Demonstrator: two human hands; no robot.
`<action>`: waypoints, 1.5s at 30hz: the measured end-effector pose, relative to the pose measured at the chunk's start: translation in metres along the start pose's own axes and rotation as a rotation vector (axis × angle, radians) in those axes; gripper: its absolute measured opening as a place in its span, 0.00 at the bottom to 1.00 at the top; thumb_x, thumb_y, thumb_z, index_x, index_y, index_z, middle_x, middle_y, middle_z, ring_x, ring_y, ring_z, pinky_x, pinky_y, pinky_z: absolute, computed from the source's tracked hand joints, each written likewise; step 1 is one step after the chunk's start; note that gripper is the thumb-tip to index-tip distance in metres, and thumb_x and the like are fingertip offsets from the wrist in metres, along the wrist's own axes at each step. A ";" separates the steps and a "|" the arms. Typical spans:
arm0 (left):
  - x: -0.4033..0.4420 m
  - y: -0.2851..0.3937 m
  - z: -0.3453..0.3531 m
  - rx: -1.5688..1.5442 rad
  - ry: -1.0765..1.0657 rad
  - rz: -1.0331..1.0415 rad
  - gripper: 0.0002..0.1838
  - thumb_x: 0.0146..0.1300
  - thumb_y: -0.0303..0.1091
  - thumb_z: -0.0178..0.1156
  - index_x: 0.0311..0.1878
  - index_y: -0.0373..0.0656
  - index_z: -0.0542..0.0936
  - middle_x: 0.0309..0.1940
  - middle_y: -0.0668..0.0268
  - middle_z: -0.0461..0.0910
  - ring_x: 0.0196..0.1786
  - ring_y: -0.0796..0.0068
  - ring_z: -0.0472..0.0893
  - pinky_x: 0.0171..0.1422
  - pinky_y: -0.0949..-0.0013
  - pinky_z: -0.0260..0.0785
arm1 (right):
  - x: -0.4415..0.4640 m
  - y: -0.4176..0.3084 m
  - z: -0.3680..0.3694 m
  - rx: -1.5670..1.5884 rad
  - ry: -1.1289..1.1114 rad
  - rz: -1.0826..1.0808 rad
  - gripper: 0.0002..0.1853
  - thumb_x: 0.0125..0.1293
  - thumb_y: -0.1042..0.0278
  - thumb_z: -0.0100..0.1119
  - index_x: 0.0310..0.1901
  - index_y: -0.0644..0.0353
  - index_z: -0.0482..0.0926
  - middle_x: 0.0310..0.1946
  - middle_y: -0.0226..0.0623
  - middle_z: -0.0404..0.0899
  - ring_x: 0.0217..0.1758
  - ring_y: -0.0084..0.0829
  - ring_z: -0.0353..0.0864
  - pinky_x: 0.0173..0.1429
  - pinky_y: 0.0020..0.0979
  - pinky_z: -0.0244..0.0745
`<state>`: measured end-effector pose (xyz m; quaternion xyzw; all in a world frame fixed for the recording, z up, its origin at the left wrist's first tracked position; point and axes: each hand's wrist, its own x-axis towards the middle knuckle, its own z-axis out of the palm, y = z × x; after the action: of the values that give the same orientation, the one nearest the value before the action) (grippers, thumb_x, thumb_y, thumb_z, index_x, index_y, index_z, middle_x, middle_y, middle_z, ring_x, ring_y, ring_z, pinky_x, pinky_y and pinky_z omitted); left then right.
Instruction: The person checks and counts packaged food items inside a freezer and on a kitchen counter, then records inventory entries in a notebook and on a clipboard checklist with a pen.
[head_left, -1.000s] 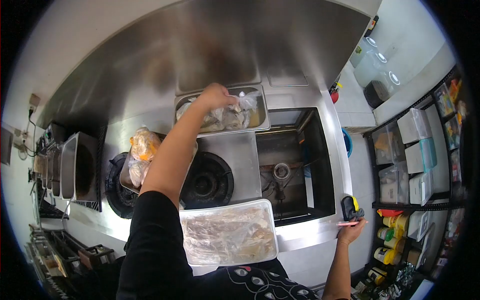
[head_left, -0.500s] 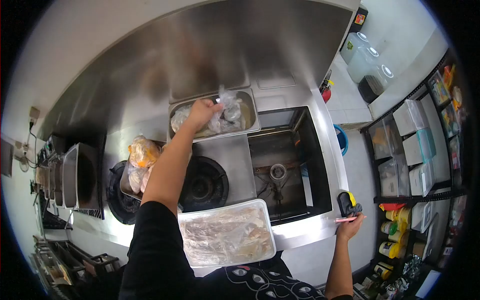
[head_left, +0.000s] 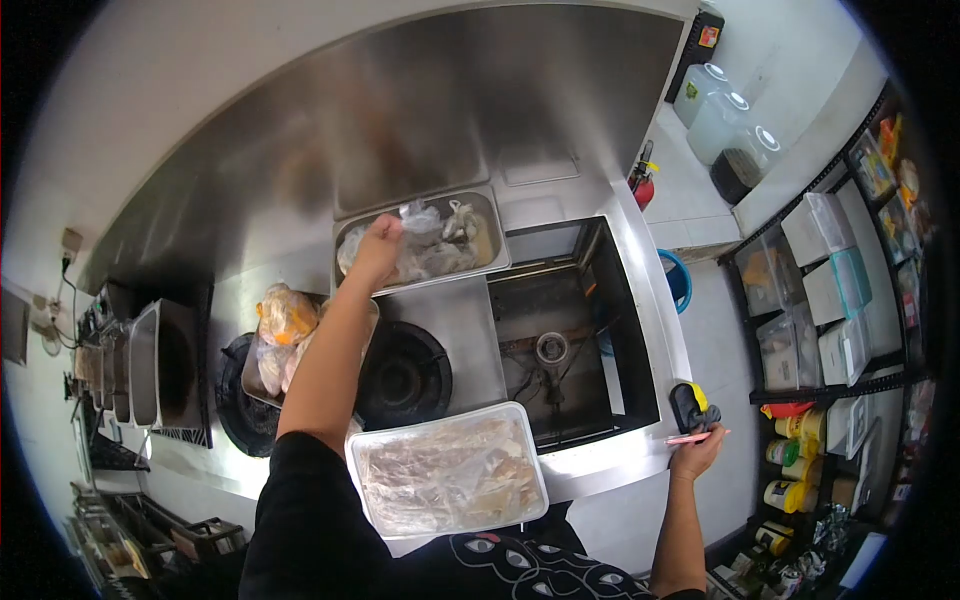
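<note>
My left hand (head_left: 380,247) reaches into a long metal pan (head_left: 497,228) at the back of the stove. Its fingers are closed on a clear plastic bag (head_left: 417,217). A second, knotted bag (head_left: 461,222) lies to the right in the same pan, and the contents of the bags are hard to make out. At the counter's front right corner, my right hand (head_left: 698,456) is closed around a thin pink pen (head_left: 688,438). Just beyond it sits a black object with a yellow strip (head_left: 690,403), its kind unclear.
A white tray of plastic-wrapped, pale frozen food (head_left: 450,475) sits at the front. Bagged meat (head_left: 286,315) fills a metal pan on the left burner. Right of the middle burner (head_left: 403,375) is an open burner well (head_left: 550,390). Shelves (head_left: 820,390) stand right.
My left hand has moved left within the pan and is on another bag. The knotted bag it held upright now lies in the pan. My right hand has stayed in place.
</note>
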<state>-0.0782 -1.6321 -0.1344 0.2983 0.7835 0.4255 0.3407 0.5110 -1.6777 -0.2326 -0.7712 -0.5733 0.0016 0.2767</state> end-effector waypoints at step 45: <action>0.008 0.051 -0.026 -0.412 0.078 0.164 0.11 0.63 0.35 0.51 0.43 0.37 0.72 0.22 0.63 0.74 0.25 0.72 0.76 0.30 0.71 0.67 | -0.001 0.012 0.006 0.052 -0.009 0.018 0.10 0.59 0.72 0.55 0.41 0.64 0.68 0.38 0.48 0.73 0.45 0.49 0.71 0.54 0.40 0.64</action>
<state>-0.0940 -1.6144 -0.0814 0.2685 0.6658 0.6139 0.3283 0.5197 -1.6779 -0.2435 -0.7690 -0.5673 0.0224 0.2938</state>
